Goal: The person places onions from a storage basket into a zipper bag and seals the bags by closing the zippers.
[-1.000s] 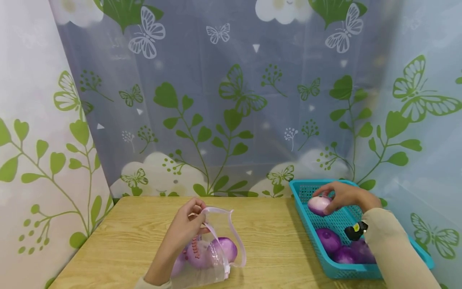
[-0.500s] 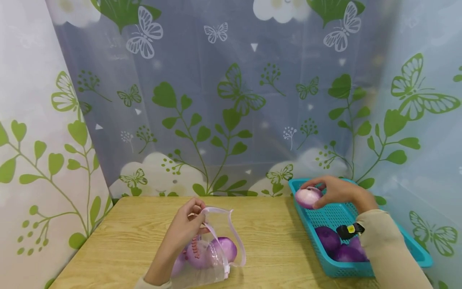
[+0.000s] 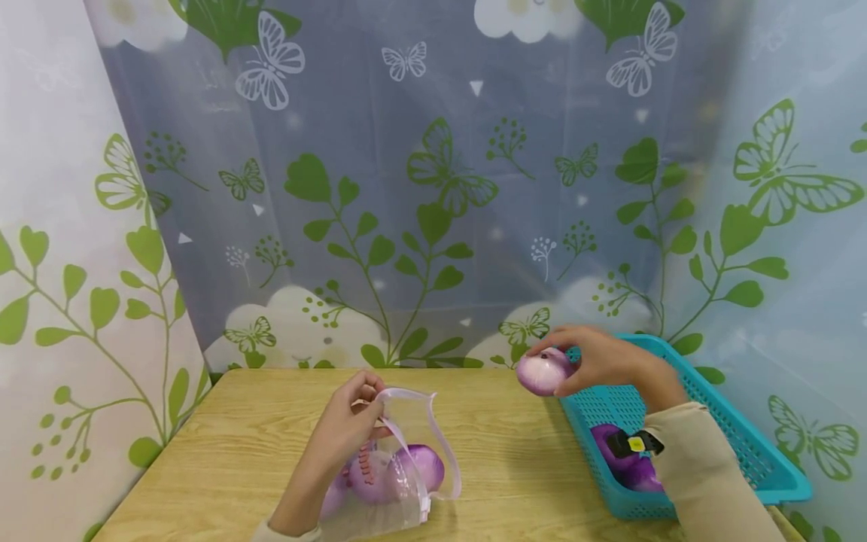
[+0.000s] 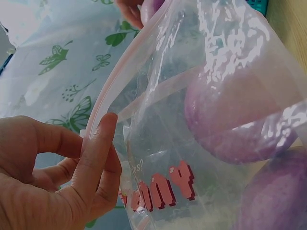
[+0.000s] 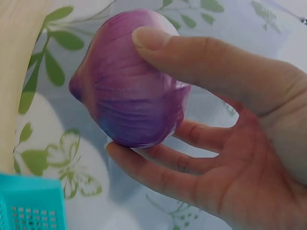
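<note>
My left hand [image 3: 348, 421] pinches the pink-edged rim of a clear zip bag [image 4: 158, 110], whose mouth gapes toward the right. Several purple onions lie inside the bag; one onion [image 3: 423, 468] shows at its opening, and pink lettering is printed on the plastic. Over the table, just left of the blue basket [image 3: 745, 459], my right hand [image 3: 603, 365] holds another purple onion [image 5: 132, 84] between thumb and fingertips. More onions [image 3: 612, 448] lie in the basket, partly hidden by my right wrist and its strapped camera.
The wooden table [image 3: 501, 452] stretches between bag and basket. Behind it hangs a patterned curtain [image 3: 379, 188] with leaves and butterflies, with further curtain panels at both sides.
My right hand has carried the onion leftward from inside the basket, past its left rim. The left hand and the bag have stayed in place.
</note>
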Available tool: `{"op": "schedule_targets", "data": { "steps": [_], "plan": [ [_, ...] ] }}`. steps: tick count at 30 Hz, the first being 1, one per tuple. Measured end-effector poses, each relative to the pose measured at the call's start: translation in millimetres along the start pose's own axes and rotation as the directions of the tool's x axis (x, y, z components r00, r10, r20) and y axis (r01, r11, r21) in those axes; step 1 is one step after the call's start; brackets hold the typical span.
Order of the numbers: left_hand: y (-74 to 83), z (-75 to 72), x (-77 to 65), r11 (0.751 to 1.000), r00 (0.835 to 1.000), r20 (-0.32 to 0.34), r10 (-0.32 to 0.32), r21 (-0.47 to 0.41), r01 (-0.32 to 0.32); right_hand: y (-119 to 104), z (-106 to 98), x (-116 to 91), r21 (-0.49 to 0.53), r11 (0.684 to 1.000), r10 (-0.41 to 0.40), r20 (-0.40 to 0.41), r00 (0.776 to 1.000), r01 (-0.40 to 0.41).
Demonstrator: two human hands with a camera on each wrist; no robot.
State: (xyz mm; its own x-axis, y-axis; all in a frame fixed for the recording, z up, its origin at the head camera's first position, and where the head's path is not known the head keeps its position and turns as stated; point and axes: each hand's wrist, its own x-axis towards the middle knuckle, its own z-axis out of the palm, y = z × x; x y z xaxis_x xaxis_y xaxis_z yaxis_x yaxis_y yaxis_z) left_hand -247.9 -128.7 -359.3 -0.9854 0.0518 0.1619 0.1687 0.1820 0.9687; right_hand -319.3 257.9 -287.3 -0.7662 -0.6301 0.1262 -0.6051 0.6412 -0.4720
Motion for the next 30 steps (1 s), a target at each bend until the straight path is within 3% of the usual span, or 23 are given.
{"op": "schedule_targets", "data": {
  "steps": [14, 30],
  "plan": [
    [0.4, 1.1, -0.3, 1.0, 1.0, -0.009, -0.008, 0.009, 0.008, -37, 33, 18, 0.121, 0.986, -0.118, 0.019, 0.993, 0.115],
    [1.5, 2.0, -0.6, 1.0, 1.0, -0.016, -0.012, 0.005, 0.012, -80, 79, 30, 0.215, 0.951, -0.239, 0.051, 0.97, 0.223]
  ]
}}
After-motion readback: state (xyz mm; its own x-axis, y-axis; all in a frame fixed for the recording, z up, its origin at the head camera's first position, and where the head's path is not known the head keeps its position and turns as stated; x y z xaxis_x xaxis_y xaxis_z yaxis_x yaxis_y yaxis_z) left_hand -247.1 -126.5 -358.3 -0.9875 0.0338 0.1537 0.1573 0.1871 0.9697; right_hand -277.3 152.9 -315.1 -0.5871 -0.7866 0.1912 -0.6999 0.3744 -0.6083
